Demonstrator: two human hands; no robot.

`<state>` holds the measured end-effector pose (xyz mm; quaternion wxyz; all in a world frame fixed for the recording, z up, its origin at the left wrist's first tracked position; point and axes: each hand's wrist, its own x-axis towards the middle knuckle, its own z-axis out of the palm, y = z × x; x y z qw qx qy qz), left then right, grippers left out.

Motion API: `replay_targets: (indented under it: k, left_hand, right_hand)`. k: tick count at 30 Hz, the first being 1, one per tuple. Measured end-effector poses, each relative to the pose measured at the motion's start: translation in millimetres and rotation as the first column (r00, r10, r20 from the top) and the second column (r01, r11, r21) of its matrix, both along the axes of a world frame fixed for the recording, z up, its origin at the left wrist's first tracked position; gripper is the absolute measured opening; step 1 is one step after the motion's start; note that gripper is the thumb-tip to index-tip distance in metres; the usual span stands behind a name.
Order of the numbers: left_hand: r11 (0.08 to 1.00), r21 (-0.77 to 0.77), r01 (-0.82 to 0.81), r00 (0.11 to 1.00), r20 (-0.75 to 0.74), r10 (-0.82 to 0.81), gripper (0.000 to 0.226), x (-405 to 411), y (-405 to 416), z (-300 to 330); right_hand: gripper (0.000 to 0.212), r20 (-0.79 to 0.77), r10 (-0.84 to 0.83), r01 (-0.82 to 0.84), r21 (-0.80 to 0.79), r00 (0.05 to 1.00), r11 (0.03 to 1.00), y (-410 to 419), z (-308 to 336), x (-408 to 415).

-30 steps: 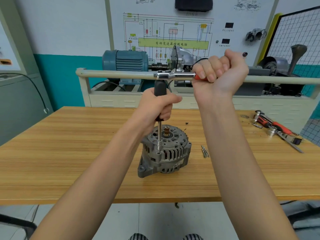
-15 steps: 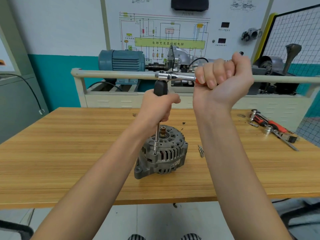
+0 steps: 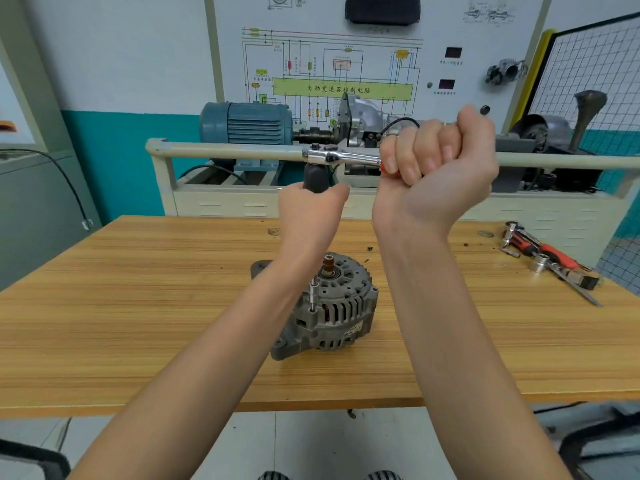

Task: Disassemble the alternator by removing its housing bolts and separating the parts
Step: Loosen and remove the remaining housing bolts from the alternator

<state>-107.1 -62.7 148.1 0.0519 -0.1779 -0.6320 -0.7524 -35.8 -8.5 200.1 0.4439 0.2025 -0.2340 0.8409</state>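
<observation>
Between frames, your right hand (image 3: 438, 168) swung the ratchet (image 3: 341, 156) handle a little farther round while your view dipped closer to the bench, and the alternator (image 3: 325, 306) sat nearer the middle of the picture than half a second before. You gripped the red handle of the ratchet in a tight fist, fingers curled fully round it, knuckles toward you, wrist raised well above the table (image 3: 138, 306). Your left hand (image 3: 310, 216) wrapped round the black grip of the extension (image 3: 314, 292) just under the ratchet head, holding the shaft upright. Its socket end met a housing bolt on the near left edge of the alternator's top face; the bolt itself was hidden under the socket.

You had the alternator standing on the wooden table, shaft end up, its copper-coloured shaft tip showing at the centre, a mounting ear pointing toward you at lower left and another behind your left wrist. Small dark specks lay on the wood just beyond it.

At the far right of the table lay a cluster of tools (image 3: 550, 261), red-handled ones among them, with a socket beside. Behind the table stood a training bench with a blue motor (image 3: 246, 123), a grey rail (image 3: 225, 152) across its front, and a wiring diagram (image 3: 332, 71) on the wall panel above.
</observation>
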Motion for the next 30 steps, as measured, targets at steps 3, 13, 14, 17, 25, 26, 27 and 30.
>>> replay_targets:
  k: [3,13,14,17,25,26,27,30]
  left_hand:
    - [0.997,-0.053,0.047,0.996,-0.07,-0.05,0.034,0,-5,-3]
    - [0.772,-0.169,0.613,0.785,0.024,-0.619,0.055,-9,-27,10]
    - [0.842,-0.143,0.52,0.853,0.034,-0.521,0.053,-7,-23,9]
    - [0.983,-0.065,0.173,0.985,0.038,-0.171,0.035,-2,-9,4]
    - [0.795,-0.209,0.569,0.81,-0.023,-0.586,0.043,-12,-33,10]
    - [0.731,-0.222,0.645,0.747,-0.022,-0.665,0.042,-15,-38,12]
    - [0.684,-0.221,0.695,0.699,-0.017,-0.715,0.042,-16,-40,12]
    - [0.675,-0.163,0.72,0.684,0.005,-0.729,0.049,-14,-35,11]
  right_hand:
    - [0.058,0.007,0.073,-0.072,-0.029,0.997,0.997,10,3,0]
    - [0.052,0.035,0.494,-0.472,-0.242,0.869,0.848,41,6,-25]
    - [0.051,0.035,0.45,-0.431,-0.231,0.892,0.872,39,6,-23]
    - [0.053,0.046,0.299,-0.287,-0.171,0.953,0.943,29,6,-14]
    - [0.056,0.052,0.252,-0.247,-0.084,0.966,0.965,25,8,-10]
    - [0.055,0.062,0.343,-0.335,-0.114,0.937,0.935,28,9,-15]
    - [0.055,0.064,0.434,-0.421,-0.155,0.898,0.894,30,10,-20]
    - [0.053,0.04,0.55,-0.527,-0.234,0.834,0.817,36,10,-31]
